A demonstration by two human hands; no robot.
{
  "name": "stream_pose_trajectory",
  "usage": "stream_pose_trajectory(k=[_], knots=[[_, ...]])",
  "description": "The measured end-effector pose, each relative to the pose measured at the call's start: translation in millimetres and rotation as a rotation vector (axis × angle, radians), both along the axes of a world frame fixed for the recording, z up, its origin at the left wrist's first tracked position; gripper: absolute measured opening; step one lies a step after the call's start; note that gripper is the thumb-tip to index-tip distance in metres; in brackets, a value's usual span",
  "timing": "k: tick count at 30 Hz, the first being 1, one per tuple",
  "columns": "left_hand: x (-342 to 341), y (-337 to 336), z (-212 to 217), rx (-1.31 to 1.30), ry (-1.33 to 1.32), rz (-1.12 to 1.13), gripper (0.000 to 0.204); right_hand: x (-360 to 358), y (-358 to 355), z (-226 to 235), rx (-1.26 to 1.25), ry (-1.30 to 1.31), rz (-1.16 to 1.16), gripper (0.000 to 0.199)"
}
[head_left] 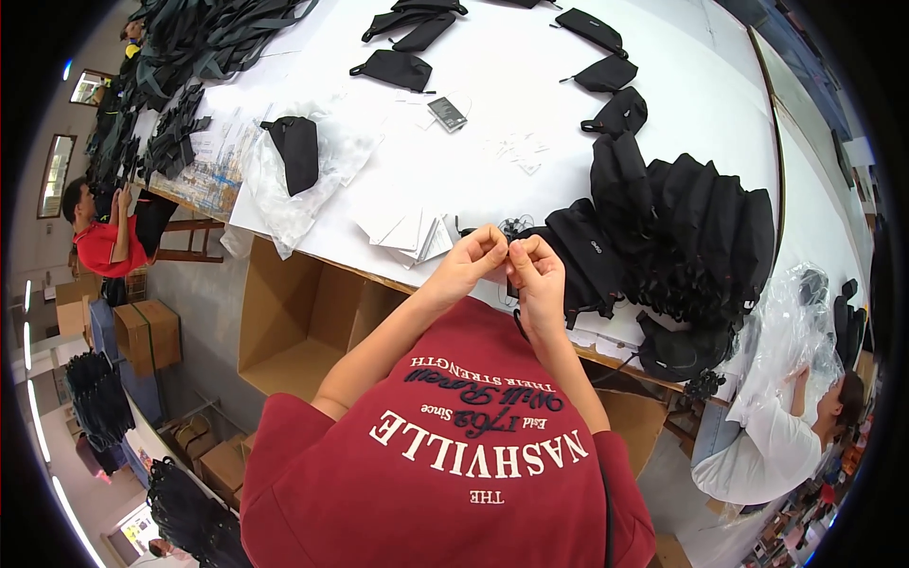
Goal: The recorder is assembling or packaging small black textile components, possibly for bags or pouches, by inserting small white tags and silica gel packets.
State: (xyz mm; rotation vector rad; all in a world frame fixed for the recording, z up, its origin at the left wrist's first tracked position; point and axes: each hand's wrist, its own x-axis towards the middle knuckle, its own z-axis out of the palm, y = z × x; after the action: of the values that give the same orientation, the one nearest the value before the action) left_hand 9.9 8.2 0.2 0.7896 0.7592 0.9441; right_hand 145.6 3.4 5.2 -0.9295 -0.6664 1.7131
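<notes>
Head view: black pouch (585, 260) lies beside right hand (537, 273).

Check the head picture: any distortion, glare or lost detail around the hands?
Head view: table bends at its edges, rim goes black; clear plastic glints; piled black pouches lose detail; left hand and right hand look fairly sharp, but anything between them is too small to tell.

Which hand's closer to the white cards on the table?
Left. The left hand is beside the white cards, on their right; the right hand is farther right.
</notes>
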Motion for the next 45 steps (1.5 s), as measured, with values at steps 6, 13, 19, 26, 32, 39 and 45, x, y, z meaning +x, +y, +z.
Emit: stream_pose_trajectory(k=[6, 13, 19, 26, 32, 39, 45], knots=[[4.7, 1.7, 0.2, 0.032, 0.022, 0.053, 0.022, 6.2, 4.4, -4.3, -0.073, 0.23, 0.077, 0.017], [-11.4, 2.4, -0.3, 0.051, -0.043, -0.055, 0.02, -1.1, 2.0, -1.2, -0.104, 0.278, 0.087, 0.017], [-33.1, 3.6, -11.0, 0.141, 0.075, -0.091, 0.022, -3.7, 13.1, 7.6, -0.059, 0.061, 0.204, 0.02], [-39.9, -16.6, -4.2, 0.684, 0.662, -0.426, 0.017, -22.2, 47.9, -60.2, 0.161, -1.018, 0.643, 0.042], [-61.2, -17.2, 2.0, 0.707, 0.54, -0.598, 0.023, -24.4, 20.6, -101.6, 0.167, -1.462, 0.787, 0.049], [-77.6, -15.7, -1.0, 0.481, 0.275, -0.809, 0.02, -43.1, 1.2, -86.7, 0.115, -1.574, 0.649, 0.059], [-92.0, -15.2, 0.4, 0.467, 0.261, -0.705, 0.018, -22.8, -5.0, -68.5, 0.142, -1.377, 0.385, 0.024]])
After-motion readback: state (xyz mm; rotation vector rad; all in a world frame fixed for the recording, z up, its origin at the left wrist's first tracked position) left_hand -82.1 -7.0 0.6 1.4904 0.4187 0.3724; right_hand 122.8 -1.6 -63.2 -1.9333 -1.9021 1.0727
